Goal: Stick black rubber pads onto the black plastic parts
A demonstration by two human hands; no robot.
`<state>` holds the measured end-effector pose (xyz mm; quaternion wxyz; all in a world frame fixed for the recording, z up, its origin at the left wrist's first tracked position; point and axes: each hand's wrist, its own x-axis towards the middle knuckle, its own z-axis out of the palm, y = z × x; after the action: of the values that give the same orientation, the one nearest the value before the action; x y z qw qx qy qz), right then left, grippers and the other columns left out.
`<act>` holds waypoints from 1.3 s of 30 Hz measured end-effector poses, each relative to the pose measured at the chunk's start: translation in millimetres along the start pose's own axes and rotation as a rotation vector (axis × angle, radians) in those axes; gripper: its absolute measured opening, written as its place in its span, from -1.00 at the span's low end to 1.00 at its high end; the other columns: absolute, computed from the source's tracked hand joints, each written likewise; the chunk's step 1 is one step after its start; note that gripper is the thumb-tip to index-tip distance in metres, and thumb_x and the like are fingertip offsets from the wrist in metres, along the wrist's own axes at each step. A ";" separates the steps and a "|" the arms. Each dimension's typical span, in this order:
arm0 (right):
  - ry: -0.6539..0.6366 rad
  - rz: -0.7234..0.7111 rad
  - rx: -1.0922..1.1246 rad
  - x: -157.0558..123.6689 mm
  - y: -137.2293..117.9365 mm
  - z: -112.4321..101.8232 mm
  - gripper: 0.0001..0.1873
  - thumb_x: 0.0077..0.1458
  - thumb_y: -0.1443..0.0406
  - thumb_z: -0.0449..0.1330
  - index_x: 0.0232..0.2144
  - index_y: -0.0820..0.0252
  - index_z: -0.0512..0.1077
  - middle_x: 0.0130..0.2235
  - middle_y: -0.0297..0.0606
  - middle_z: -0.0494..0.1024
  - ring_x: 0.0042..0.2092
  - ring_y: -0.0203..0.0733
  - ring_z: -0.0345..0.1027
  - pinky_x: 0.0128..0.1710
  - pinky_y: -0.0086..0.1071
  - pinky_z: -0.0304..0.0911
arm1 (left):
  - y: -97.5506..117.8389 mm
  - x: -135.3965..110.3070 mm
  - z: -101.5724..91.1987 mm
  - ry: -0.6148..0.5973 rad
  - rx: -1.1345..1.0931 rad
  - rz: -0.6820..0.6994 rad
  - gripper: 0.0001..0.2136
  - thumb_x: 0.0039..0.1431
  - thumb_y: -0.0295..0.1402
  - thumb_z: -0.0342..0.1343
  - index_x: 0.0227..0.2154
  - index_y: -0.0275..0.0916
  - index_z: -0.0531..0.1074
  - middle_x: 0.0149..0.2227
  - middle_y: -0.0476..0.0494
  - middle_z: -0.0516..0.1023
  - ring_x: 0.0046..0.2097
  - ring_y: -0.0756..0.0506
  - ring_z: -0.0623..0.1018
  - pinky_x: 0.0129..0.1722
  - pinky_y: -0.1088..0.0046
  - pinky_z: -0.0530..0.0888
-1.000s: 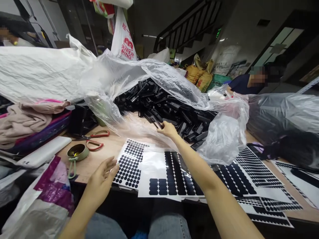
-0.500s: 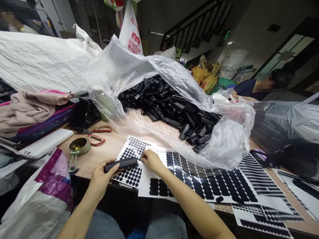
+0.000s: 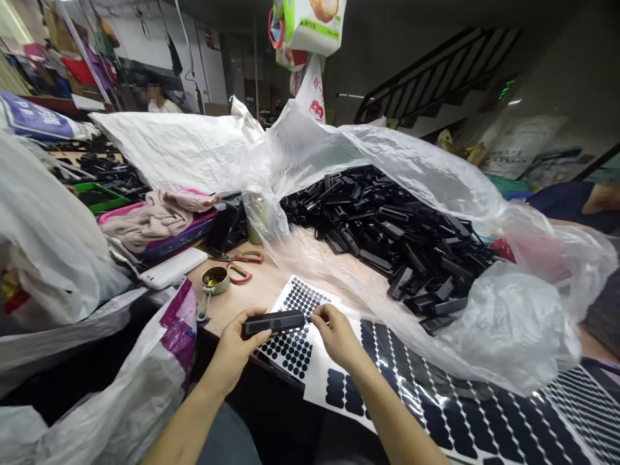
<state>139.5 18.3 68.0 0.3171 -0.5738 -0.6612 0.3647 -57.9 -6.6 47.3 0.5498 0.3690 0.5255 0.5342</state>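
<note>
My left hand (image 3: 236, 349) grips a long black plastic casing (image 3: 276, 321) by its left end, thumb along the near side. Close to the casing's right end, the fingertips of my right hand (image 3: 334, 330) are pinched together; a small dark bit seems to show at them, too small to name. Beneath both hands lies a white sheet of round black stickers (image 3: 285, 352). A larger sheet of black rounded stickers (image 3: 416, 387) extends to the right under my right forearm. Beyond it, a heap of similar black casings (image 3: 387, 219) lies on clear plastic film (image 3: 339, 281).
Left of my hands are a small green-handled pan (image 3: 214, 279), red-handled scissors (image 3: 242, 265) and a white oblong device (image 3: 174, 268). A basket with beige cloth (image 3: 159, 223) stands behind. Bunched clear plastic (image 3: 513, 323) lies at right. People sit at the far left and right.
The view has swung left, so the table things appear further right. My right hand's pinched fingers have left the round-sticker sheet and come up beside the casing's end. The casing stays in my left hand.
</note>
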 end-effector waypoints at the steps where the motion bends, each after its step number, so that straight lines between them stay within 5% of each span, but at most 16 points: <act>1: 0.009 -0.008 0.075 -6.1 -10.1 0.2 -0.85 0.12 0.26 -0.01 -0.46 0.16 0.27 -0.38 -0.29 0.38 -0.32 -0.23 0.26 -0.30 -0.36 0.17 | -0.2 -2.8 5.3 -0.026 -0.009 -0.003 -0.54 -0.20 -0.37 0.30 -0.16 -0.27 0.36 -0.27 -0.09 0.55 -0.25 -0.10 0.56 -0.19 0.38 0.47; 4: 0.082 -0.041 0.159 -19.0 -29.2 6.2 -0.88 0.08 0.31 0.02 -0.50 0.16 0.25 -0.37 -0.31 0.35 -0.31 -0.24 0.25 -0.29 -0.36 0.18 | -2.6 -9.1 21.5 -0.083 -0.058 0.016 -0.56 -0.18 -0.38 0.29 -0.16 -0.26 0.36 -0.27 -0.07 0.55 -0.23 -0.08 0.55 -0.15 0.40 0.46; 9: 0.205 -0.035 0.157 -28.1 -25.8 14.6 -0.88 0.05 0.36 0.03 -0.52 0.16 0.22 -0.32 -0.28 0.33 -0.28 -0.25 0.23 -0.25 -0.34 0.19 | -7.2 -14.7 38.1 -0.138 -0.108 0.026 -0.56 -0.16 -0.38 0.29 -0.15 -0.25 0.34 -0.26 -0.06 0.55 -0.20 -0.06 0.53 -0.13 0.41 0.45; 26: 0.241 -0.018 0.044 -41.6 -3.2 7.7 -0.95 0.08 0.33 0.04 -0.43 0.15 0.25 -0.26 -0.25 0.35 -0.23 -0.22 0.28 -0.21 -0.35 0.22 | -16.0 -20.6 52.0 -0.161 -0.002 0.059 -0.59 -0.14 -0.33 0.26 -0.17 -0.24 0.33 -0.27 -0.05 0.51 -0.22 -0.06 0.52 -0.13 0.37 0.43; 32: 0.279 0.350 -0.456 -70.4 41.7 -18.7 -0.78 0.09 0.19 0.07 -0.29 0.25 0.31 -0.23 -0.06 0.39 -0.17 0.01 0.31 -0.21 -0.21 0.22 | -41.0 -6.9 65.3 -0.168 0.125 0.030 -0.61 -0.15 -0.29 0.24 -0.20 -0.25 0.36 -0.24 -0.11 0.50 -0.21 -0.12 0.52 -0.14 0.30 0.41; 35: 0.250 0.460 -0.592 -87.1 53.3 -11.4 -0.75 0.03 0.18 0.15 -0.31 0.27 0.33 -0.22 -0.01 0.39 -0.13 0.08 0.30 -0.23 -0.21 0.23 | -57.5 0.4 69.7 -0.189 0.170 0.013 -0.61 -0.15 -0.29 0.23 -0.20 -0.26 0.36 -0.22 -0.13 0.48 -0.21 -0.12 0.50 -0.16 0.32 0.40; 39: 0.364 0.502 -0.575 -93.0 57.0 4.7 -0.77 -0.01 0.20 0.19 -0.34 0.24 0.33 -0.25 -0.03 0.40 -0.17 0.08 0.31 -0.27 -0.21 0.24 | -67.4 3.7 71.5 -0.210 0.238 0.007 -0.61 -0.13 -0.26 0.21 -0.19 -0.26 0.36 -0.27 -0.11 0.46 -0.24 -0.10 0.47 -0.21 0.36 0.39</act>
<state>178.7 -70.1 17.2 0.1569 -0.8372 -0.5089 0.1243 24.6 -2.4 -6.0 0.5523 0.4874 0.5233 0.4285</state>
